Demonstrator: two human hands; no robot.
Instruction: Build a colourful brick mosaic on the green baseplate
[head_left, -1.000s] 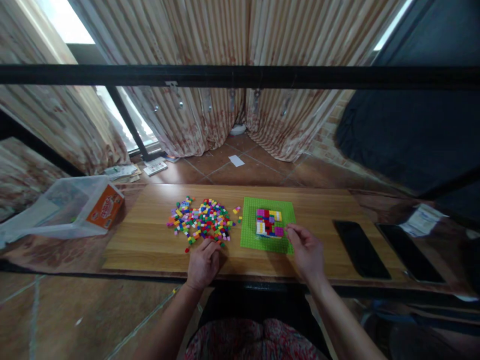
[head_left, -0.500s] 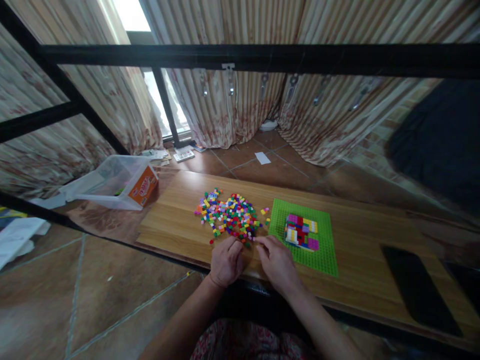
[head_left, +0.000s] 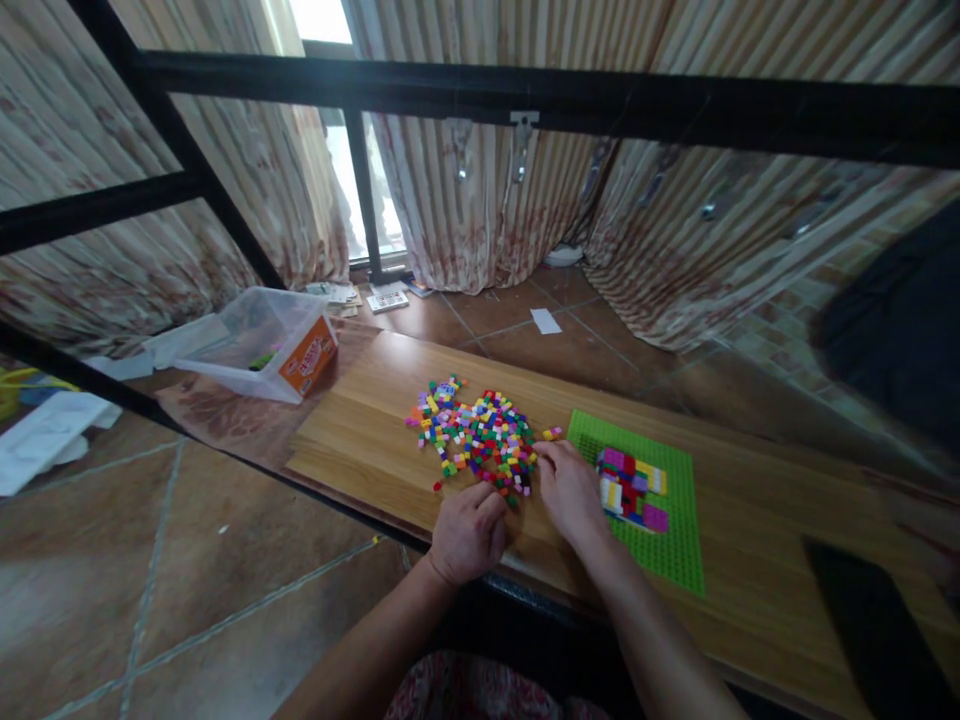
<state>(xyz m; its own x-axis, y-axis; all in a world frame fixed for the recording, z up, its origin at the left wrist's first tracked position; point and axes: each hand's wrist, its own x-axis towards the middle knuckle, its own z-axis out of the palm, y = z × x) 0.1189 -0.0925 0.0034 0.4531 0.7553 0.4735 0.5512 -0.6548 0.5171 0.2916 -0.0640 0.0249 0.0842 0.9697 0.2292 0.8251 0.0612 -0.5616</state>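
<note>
A loose pile of small toy building bricks in many colours lies on the wooden board. My left hand rests curled at the near edge of the pile, its fingers folded; whatever may be inside them is hidden. My right hand reaches to the pile's right side, fingers bent together, the tips beside a small yellow brick. What the tips pinch is too small to make out. Right of this hand, a green studded baseplate carries a built block of pink, white, red, yellow and blue bricks.
A clear plastic box with an orange label stands at the board's left end. A dark flat object lies at the right. Black metal bars cross beyond the board, with curtains behind. A pink-and-yellow brick pair lies near the baseplate.
My right hand has moved away from my left hand, forward to the right side of the pile. My left hand stays curled near the board's front edge. The whole view has shifted slightly.
</note>
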